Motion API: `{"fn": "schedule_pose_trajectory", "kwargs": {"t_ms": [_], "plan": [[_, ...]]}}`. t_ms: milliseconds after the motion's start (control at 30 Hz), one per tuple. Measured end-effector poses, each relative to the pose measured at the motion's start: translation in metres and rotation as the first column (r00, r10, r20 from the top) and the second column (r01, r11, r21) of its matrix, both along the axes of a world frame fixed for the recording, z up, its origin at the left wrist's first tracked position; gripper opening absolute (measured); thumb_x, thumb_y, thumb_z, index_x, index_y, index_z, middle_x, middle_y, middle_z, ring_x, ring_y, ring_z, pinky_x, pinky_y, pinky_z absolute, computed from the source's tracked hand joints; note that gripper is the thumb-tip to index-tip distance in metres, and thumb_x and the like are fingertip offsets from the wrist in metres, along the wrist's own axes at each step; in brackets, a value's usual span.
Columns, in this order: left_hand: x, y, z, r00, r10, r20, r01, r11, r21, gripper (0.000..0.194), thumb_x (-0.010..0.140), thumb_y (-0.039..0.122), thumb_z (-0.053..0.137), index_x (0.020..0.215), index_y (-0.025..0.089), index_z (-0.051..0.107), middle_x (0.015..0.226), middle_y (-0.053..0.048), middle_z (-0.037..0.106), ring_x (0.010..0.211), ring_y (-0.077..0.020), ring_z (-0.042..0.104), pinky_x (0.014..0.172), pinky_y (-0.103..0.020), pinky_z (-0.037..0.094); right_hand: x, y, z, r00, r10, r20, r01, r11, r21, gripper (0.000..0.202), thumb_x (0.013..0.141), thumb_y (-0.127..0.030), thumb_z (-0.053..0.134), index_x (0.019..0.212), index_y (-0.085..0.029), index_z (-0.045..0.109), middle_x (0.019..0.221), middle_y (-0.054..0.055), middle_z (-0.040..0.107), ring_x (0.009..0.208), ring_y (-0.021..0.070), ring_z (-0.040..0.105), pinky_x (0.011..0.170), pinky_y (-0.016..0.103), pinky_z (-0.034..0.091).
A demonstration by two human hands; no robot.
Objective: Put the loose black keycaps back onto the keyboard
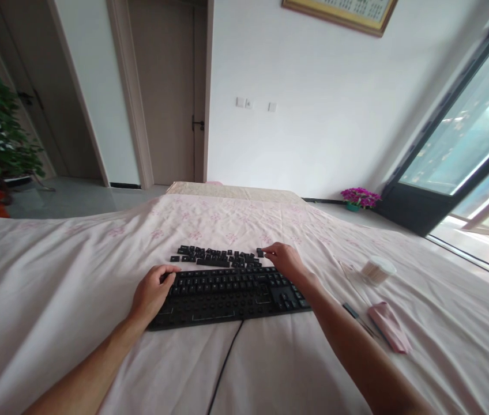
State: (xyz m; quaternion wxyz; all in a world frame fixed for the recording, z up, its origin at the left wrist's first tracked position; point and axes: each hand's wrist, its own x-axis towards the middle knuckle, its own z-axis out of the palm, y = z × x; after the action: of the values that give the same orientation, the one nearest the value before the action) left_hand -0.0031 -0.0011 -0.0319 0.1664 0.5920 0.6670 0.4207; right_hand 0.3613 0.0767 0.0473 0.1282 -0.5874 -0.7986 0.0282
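A black keyboard (222,298) lies on the patterned cloth with its cable running toward me. Its lower left rows show bare key stems, while keys still sit on the upper rows and the right side. My left hand (153,291) is closed on the keyboard's left edge, thumb and finger near the top corner. Behind the keyboard, loose black keycaps (212,262) are spread in uneven rows. At their right end, my right hand (282,257) pinches a keycap (260,252), its forearm crossing over the keyboard's right part.
Right of the keyboard are a white round container (378,271), a slim dark-handled tool (350,311) and a folded pink cloth (389,327). The pale flowered cloth (313,357) has wrinkles. Beyond stand a wall, doors and a pot of purple flowers (360,197).
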Motion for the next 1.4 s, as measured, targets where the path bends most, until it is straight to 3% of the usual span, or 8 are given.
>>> {"fn": "schedule_pose_trajectory", "kwargs": {"t_ms": [167,300,667,900,1133,1267,1333,1400], "plan": [[-0.001,0.0,-0.001,1.0,-0.003,-0.007,0.003,1.0,0.008,0.026,0.08,0.034,0.049,0.095,0.025,0.068,0.105,-0.001,0.068,0.1,-0.0209,0.061,0.092,-0.032,0.044,-0.004,0.043,-0.011,0.995,0.003,0.099,0.003,0.998,-0.067,0.032,0.082,-0.024,0.06,0.112,-0.026,0.069,0.118,0.004,0.063,0.106,0.0194,0.057,0.083,0.023,0.039],[0.0,0.0,0.0,1.0,0.003,-0.005,-0.003,1.0,0.005,0.026,0.08,0.035,0.049,0.096,0.025,0.068,0.106,-0.001,0.068,0.099,-0.0207,0.062,0.091,-0.031,0.045,-0.009,0.059,-0.017,0.989,0.038,0.146,-0.021,0.993,-0.115,0.025,0.076,-0.022,0.066,0.1,-0.024,0.074,0.111,0.005,0.065,0.102,0.0204,0.058,0.08,0.024,0.04],[-0.001,0.0,-0.001,1.0,-0.001,-0.01,0.001,1.0,0.014,0.027,0.08,0.035,0.048,0.094,0.024,0.068,0.106,-0.003,0.068,0.1,-0.0217,0.062,0.091,-0.033,0.045,-0.013,0.067,-0.014,0.971,0.091,0.221,-0.056,0.985,-0.161,0.023,0.074,-0.019,0.066,0.096,-0.022,0.074,0.097,0.006,0.07,0.095,0.0203,0.061,0.078,0.025,0.042],[0.0,-0.001,0.002,1.0,-0.01,-0.005,0.01,1.0,-0.001,0.026,0.081,0.034,0.048,0.094,0.025,0.068,0.107,-0.001,0.067,0.101,-0.0211,0.061,0.091,-0.032,0.044,-0.008,0.064,-0.018,0.976,0.122,0.18,-0.09,0.98,-0.177,0.017,0.076,-0.018,0.065,0.091,-0.02,0.073,0.094,0.006,0.07,0.095,0.0199,0.061,0.08,0.026,0.04],[0.0,-0.001,0.002,1.0,-0.009,-0.006,0.009,1.0,-0.007,0.026,0.081,0.034,0.048,0.094,0.024,0.067,0.106,-0.002,0.068,0.101,-0.0215,0.061,0.092,-0.033,0.044,0.0,0.061,-0.024,0.996,0.082,-0.031,-0.087,0.979,-0.182,0.023,0.078,-0.016,0.06,0.098,-0.021,0.072,0.102,0.007,0.07,0.101,0.0215,0.059,0.085,0.03,0.04],[0.0,-0.001,0.001,1.0,0.0,-0.002,0.0,1.0,-0.022,0.026,0.081,0.034,0.048,0.095,0.025,0.067,0.107,-0.001,0.068,0.101,-0.0212,0.061,0.091,-0.033,0.045,0.011,0.055,-0.022,0.964,0.078,-0.252,-0.13,0.972,-0.197,0.038,0.086,-0.023,0.051,0.121,-0.018,0.062,0.105,0.009,0.07,0.09,0.0178,0.063,0.074,0.027,0.046],[0.0,-0.001,0.0,1.0,0.001,0.005,-0.001,1.0,-0.025,0.025,0.081,0.034,0.048,0.095,0.025,0.067,0.107,-0.001,0.068,0.102,-0.021,0.062,0.092,-0.032,0.045,0.016,0.046,-0.021,0.908,0.089,-0.409,-0.19,0.958,-0.213,0.044,0.091,-0.031,0.045,0.13,-0.015,0.055,0.108,0.011,0.069,0.082,0.0156,0.064,0.065,0.025,0.047],[-0.001,0.0,-0.001,1.0,0.002,0.006,-0.002,1.0,-0.021,0.025,0.08,0.034,0.048,0.094,0.025,0.067,0.107,0.0,0.068,0.102,-0.0209,0.062,0.092,-0.032,0.045,0.021,0.034,-0.019,0.748,0.073,-0.66,-0.306,0.92,-0.245,0.047,0.089,-0.039,0.05,0.129,-0.015,0.056,0.112,0.012,0.067,0.077,0.0137,0.062,0.06,0.024,0.046]]}}
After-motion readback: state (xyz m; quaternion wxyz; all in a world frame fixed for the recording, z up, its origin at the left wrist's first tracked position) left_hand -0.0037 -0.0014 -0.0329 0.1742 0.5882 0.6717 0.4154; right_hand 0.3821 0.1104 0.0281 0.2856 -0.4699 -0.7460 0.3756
